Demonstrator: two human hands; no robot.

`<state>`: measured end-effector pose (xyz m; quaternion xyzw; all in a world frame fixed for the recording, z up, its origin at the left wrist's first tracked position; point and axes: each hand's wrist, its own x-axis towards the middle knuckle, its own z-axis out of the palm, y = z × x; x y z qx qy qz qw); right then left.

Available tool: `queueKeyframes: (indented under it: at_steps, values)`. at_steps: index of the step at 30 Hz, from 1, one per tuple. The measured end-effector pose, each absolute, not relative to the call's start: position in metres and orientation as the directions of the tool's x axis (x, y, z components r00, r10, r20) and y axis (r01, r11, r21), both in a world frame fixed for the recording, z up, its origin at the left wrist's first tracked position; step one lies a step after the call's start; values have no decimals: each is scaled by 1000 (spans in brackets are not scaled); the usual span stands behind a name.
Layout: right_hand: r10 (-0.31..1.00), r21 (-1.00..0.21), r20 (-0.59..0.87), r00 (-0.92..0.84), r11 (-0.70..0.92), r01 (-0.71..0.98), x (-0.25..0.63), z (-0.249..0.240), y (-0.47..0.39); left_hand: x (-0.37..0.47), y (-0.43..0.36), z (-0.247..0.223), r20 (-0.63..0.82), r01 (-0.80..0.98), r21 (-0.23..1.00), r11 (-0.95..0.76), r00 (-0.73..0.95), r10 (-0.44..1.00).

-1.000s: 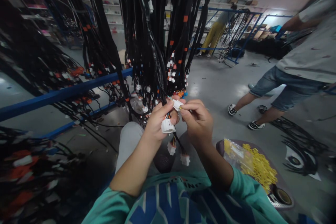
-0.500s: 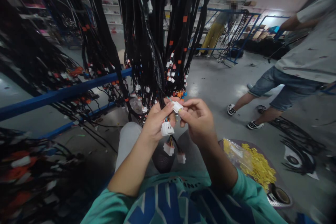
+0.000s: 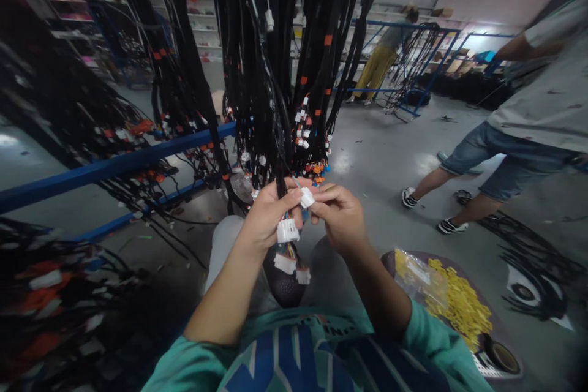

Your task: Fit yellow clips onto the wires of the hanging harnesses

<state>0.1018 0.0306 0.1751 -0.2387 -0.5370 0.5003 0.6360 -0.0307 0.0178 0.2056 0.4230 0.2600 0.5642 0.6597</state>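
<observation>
Between my two hands sits a small white connector (image 3: 307,197) with thin wires running into it. My left hand (image 3: 271,211) is closed, with thumb and fingers pinching the connector's left side. The fingertips of my right hand (image 3: 340,211) close on its right side. Just under my left hand hangs a larger white connector (image 3: 288,231), and two more white connectors (image 3: 285,263) (image 3: 303,275) dangle below it on wires. Black wrapped cables (image 3: 280,73) come down from above to my hands.
A blue rail (image 3: 114,165) crosses on the left, with cable bundles (image 3: 174,61) around it. At the lower right, yellow pieces (image 3: 459,303) and a tape roll (image 3: 503,355) lie in a tray. One person (image 3: 542,86) stands at right; another (image 3: 379,61) is farther back.
My hands and the small connector have moved slightly left and down in view. The dangling connectors have swung left. The surroundings have shifted slightly right and down.
</observation>
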Motion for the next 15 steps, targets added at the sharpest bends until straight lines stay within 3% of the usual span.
queueKeyframes:
  at_steps: [4,8,11,15]
  values:
    - [923,-952,247,-296,173,-254,104,163,31,-68,14,199,109,-547,836,30,220,970]
    - [905,-991,66,-420,8,-137,99,146,36,-101,11,195,199,-598,801,0,266,943]
    - [870,-998,30,-493,-2,-64,90,137,44,-115,10,195,299,-670,742,36,379,876]
    - [830,-998,38,-556,62,25,79,136,57,-123,9,195,347,-694,719,39,407,845]
